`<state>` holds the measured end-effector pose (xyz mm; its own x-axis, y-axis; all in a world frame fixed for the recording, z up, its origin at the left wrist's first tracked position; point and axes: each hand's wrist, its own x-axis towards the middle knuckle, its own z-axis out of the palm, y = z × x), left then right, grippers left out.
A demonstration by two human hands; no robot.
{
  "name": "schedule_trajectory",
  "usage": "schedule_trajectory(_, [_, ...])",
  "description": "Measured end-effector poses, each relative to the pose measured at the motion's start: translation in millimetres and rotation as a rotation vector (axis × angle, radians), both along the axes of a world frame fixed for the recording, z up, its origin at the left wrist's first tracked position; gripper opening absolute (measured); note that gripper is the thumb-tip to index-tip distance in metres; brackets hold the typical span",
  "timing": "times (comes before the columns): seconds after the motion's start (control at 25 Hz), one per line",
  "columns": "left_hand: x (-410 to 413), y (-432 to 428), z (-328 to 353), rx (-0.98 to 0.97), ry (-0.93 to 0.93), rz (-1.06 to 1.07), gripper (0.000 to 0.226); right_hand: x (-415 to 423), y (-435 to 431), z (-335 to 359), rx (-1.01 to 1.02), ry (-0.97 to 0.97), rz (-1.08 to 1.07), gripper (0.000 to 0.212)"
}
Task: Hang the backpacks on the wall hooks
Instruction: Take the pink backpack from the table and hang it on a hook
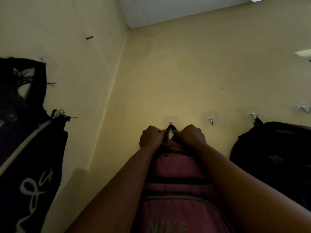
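Dim room, yellow wall (185, 73) straight ahead, and the pink backpack (175, 174) is pressed up against it, filling the lower centre. Both forearms run up along the pack's sides, wrists bent in toward the top. Off to the pack's left, on the side wall, hangs a dark bag (25, 132) with white script and a frayed strap. To the pack's right, a black backpack (272, 153) is up on its own hook (252, 116).

Left hand (151, 137) is fisted, fingers pinched on the left leg of the pack's loop (170, 130). Right hand (191, 134) is curled tight on the loop's right leg. The black loop stands up between the two fists, its tip right at the small hook (170, 123) above the pack; whether it is over the hook, I can't tell. One bare hook (211, 121) sits between the pack and the black backpack.
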<state>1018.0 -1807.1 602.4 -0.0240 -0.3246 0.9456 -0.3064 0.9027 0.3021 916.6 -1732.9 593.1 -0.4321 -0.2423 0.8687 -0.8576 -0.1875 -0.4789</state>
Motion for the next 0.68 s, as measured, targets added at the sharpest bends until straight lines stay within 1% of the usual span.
schedule_trajectory(0.16, [7.6,3.8,-27.2,-0.07,-0.061,-0.029,0.032,5.0,8.8,-16.1,0.15,-0.003,0.019,0.047])
schedule_trajectory(0.32, [24.4,21.5,-51.2,-0.142,-0.081,-0.065,0.035,12.5,34.0,-36.0,0.152,0.071,0.035,0.037])
schedule_trajectory(0.4, [31.8,33.8,-66.3,-0.114,-0.063,-0.135,0.04,18.4,50.8,-49.5,0.171,0.114,0.011,0.039])
schedule_trajectory(0.44, [34.3,38.0,-76.1,-0.084,-0.06,-0.158,0.043,19.1,55.9,-57.7,0.165,0.103,0.023,0.041])
schedule_trajectory(0.56, [46.1,60.2,-99.4,0.023,-0.043,-0.233,0.048,20.2,82.1,-83.9,0.131,0.054,0.077,0.041])
schedule_trajectory(0.68, [55.6,93.2,-121.8,0.128,0.03,-0.371,0.046,19.6,105.1,-107.4,0.099,-0.044,0.16,0.044])
